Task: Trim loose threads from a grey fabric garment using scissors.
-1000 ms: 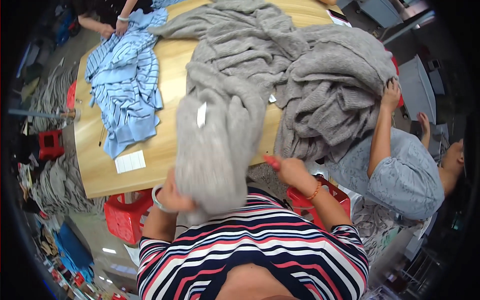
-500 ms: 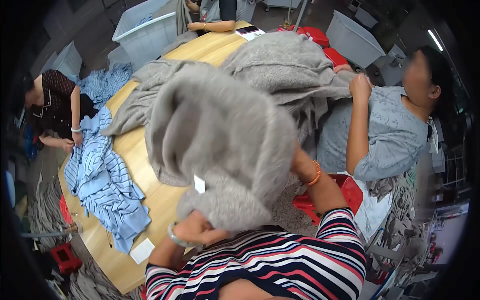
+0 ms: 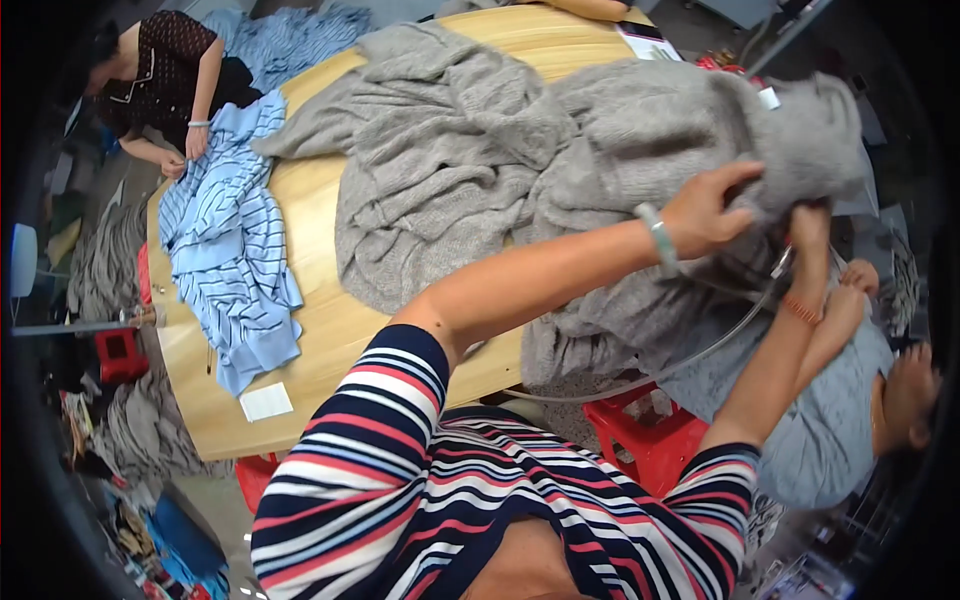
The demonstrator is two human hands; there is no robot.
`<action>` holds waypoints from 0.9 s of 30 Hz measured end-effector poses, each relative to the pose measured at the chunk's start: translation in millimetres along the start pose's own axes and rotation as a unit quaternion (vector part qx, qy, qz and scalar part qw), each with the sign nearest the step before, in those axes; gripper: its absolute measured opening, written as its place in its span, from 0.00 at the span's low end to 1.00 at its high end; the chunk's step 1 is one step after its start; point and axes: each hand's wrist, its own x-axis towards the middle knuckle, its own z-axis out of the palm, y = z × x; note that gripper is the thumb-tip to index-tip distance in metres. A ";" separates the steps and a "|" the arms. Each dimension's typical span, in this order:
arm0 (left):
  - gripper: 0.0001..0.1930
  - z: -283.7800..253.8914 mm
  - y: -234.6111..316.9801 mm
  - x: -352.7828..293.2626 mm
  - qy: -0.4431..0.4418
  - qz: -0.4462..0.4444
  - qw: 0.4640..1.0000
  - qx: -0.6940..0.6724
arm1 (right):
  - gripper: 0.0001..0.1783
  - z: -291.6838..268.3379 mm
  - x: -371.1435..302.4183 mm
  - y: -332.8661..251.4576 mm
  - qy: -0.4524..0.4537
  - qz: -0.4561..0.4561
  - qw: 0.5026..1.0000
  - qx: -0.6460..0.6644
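Grey knit: upper R, looks soft, light—grip folds!
L hand: half-open, nothing clearly held
R hand: curled, can't tell hold

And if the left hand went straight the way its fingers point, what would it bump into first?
Most likely the grey cloth, just beyond the left hand toward the right. Whether there's a gap or they touch isn't clear.

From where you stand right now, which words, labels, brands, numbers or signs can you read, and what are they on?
None can be read.
White tag on the grey knit garment: too small and blurred.
White card on the table, near left: nothing legible.
White sheet at the table's far right: too small.
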 end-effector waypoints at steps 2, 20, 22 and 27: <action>0.24 -41.4 -49.1 -41.4 0.074 -0.035 0.997 -0.004 | 0.16 88.5 -47.1 -20.2 0.044 -0.057 0.974 0.215; 0.19 -316.5 -121.1 -221.0 0.025 -0.384 0.628 0.677 | 0.29 156.3 -252.7 -23.1 0.099 -0.132 0.951 0.262; 0.25 -335.1 -102.5 -287.7 0.124 -0.261 0.716 0.635 | 0.29 168.1 -257.7 -17.2 0.055 -0.226 0.952 0.197; 0.25 -316.4 -15.9 -418.0 0.204 -0.261 0.748 0.575 | 0.28 190.3 -273.3 -49.5 -0.034 -0.245 0.953 0.177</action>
